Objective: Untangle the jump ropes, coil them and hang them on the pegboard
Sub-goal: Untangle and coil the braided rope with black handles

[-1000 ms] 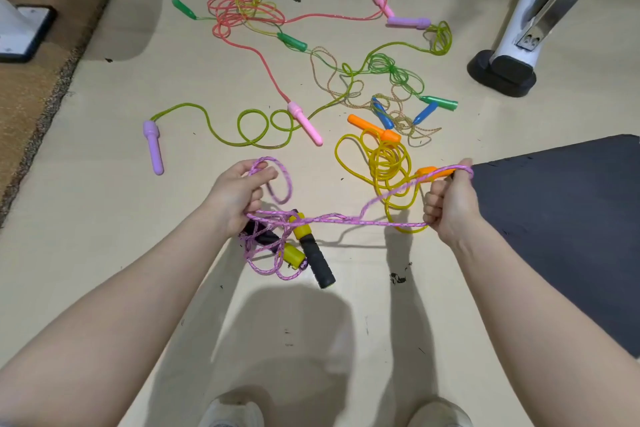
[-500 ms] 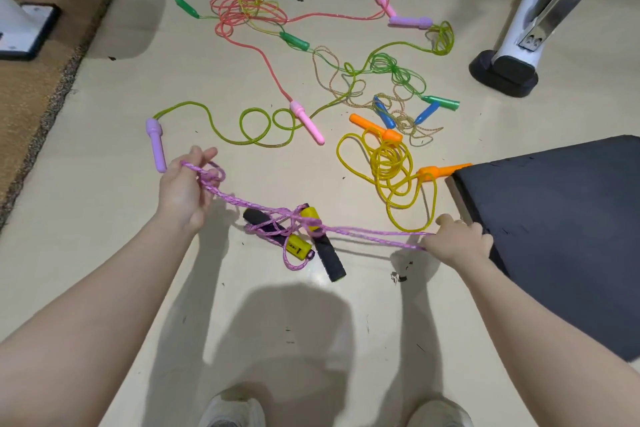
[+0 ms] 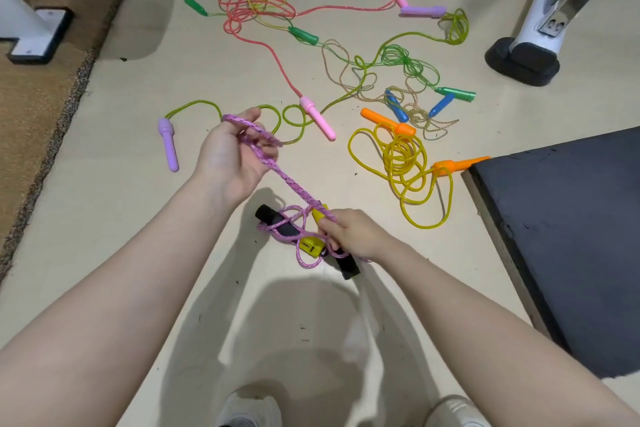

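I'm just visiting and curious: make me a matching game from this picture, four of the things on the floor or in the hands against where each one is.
Things:
1. purple braided rope
2. yellow rope with orange handles
3. lilac handle
4. dark mat

Places:
A. lying on the floor left of the left hand
B. at the right edge of the view
C. stretched between the left hand and the right hand
D. piled in loops on the floor beside the mat's corner

Pairs: 1-C, 2-D, 3-A, 4-B

Small print on the yellow handle [image 3: 310,245] is unreadable.
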Demonstrator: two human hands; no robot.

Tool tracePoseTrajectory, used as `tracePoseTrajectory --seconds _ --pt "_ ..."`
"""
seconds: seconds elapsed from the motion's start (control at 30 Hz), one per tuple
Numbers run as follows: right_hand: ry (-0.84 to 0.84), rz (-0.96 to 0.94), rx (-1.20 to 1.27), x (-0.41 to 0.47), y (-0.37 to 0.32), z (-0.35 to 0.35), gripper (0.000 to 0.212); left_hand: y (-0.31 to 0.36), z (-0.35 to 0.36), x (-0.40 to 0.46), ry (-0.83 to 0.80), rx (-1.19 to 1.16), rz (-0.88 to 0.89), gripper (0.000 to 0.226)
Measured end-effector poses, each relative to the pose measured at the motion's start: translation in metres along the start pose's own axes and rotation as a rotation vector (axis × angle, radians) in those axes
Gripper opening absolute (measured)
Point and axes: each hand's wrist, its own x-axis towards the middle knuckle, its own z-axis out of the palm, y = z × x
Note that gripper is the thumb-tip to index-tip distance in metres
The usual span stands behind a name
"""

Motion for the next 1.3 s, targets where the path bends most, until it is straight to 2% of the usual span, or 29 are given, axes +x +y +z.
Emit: tracePoseTrajectory --seconds 0.07,0.17,0.23,0.3,0.37,0.43,0.47,0.5,0.53,0.6,0.67,0.73,0.77,0.8,0.87,0.9,0.97,1.03,1.07,1.1,1.17,1.23,1.3 --pt "0.006 0.065 0.162 -0.005 0.011 -0.013 0.032 0.002 -0.016 0.007 0.100 0.109 0.089 0.044" --pt "0.018 0.119 0.241 -0.018 0.016 -0.038 0.036 0.001 -0.064 0.031 0.300 0.385 0.201 0.027" --pt "0.056 0.169 0.286 -0.026 0.017 -0.056 0.033 0.003 -0.106 0.049 0.503 0.628 0.206 0.022" --pt "0.088 0.218 0.404 -0.031 0.020 -0.069 0.032 0.005 -0.146 0.066 0.620 0.809 0.095 0.028" --pt "0.079 0.227 0.544 -0.034 0.021 -0.076 0.031 0.002 -0.167 0.068 0.591 0.954 -0.113 0.027" --pt "0.052 0.241 0.615 -0.037 0.015 -0.078 0.030 -0.009 -0.156 0.056 0.506 1.152 -0.267 0.007" --pt "0.035 0.245 0.631 -0.038 0.009 -0.076 0.030 -0.017 -0.144 0.051 0.440 1.243 -0.285 0.030" --pt "0.019 0.248 0.635 -0.037 0.002 -0.074 0.031 -0.029 -0.128 0.044 0.341 1.360 -0.222 0.052" --pt "0.008 0.250 0.639 -0.036 -0.005 -0.072 0.031 -0.039 -0.106 0.034 0.230 1.436 -0.084 0.061" --pt "-0.007 0.238 0.680 -0.032 -0.018 -0.067 0.031 -0.062 -0.063 0.012 -0.124 1.353 0.201 0.043" --pt "0.013 0.207 0.770 -0.028 -0.027 -0.067 0.031 -0.083 -0.024 -0.020 -0.430 1.127 0.253 0.020" --pt "0.048 0.177 0.879 -0.027 -0.029 -0.072 0.031 -0.098 -0.008 -0.034 -0.525 0.991 0.213 0.027" --pt "0.053 0.162 0.914 -0.028 -0.029 -0.076 0.031 -0.103 -0.007 -0.033 -0.522 1.008 0.215 0.034" --pt "0.047 0.150 0.906 -0.031 -0.029 -0.080 0.031 -0.104 -0.010 -0.029 -0.511 1.077 0.226 0.036" --pt "0.022 0.133 0.703 -0.037 -0.026 -0.090 0.030 -0.098 -0.021 -0.012 -0.438 1.289 0.281 0.018" --pt "0.015 0.132 0.496 -0.040 -0.023 -0.096 0.027 -0.089 -0.025 -0.003 -0.379 1.361 0.305 0.008" --pt "0.029 0.140 -0.070 -0.044 -0.016 -0.107 0.024 -0.069 -0.033 0.014 -0.242 1.447 0.355 0.010" --pt "0.091 0.193 -0.513 -0.042 -0.003 -0.118 0.026 -0.045 -0.040 0.027 0.006 1.331 0.420 0.015" --pt "0.147 0.237 -0.582 -0.042 0.003 -0.123 0.024 -0.031 -0.044 0.033 0.148 1.155 0.440 0.018" --pt "0.230 0.273 -0.587 -0.042 0.009 -0.126 0.019 -0.019 -0.048 0.039 0.254 0.962 0.449 0.020" --pt "0.449 0.310 -0.457 -0.042 0.018 -0.130 0.014 0.000 -0.058 0.047 0.337 0.670 0.459 0.025" --pt "0.608 0.339 -0.127 -0.040 0.018 -0.127 0.024 0.010 -0.067 0.050 0.370 0.504 0.465 0.031" --pt "0.615 0.405 0.244 -0.036 0.011 -0.118 0.046 0.010 -0.073 0.052 0.414 0.391 0.457 0.035"
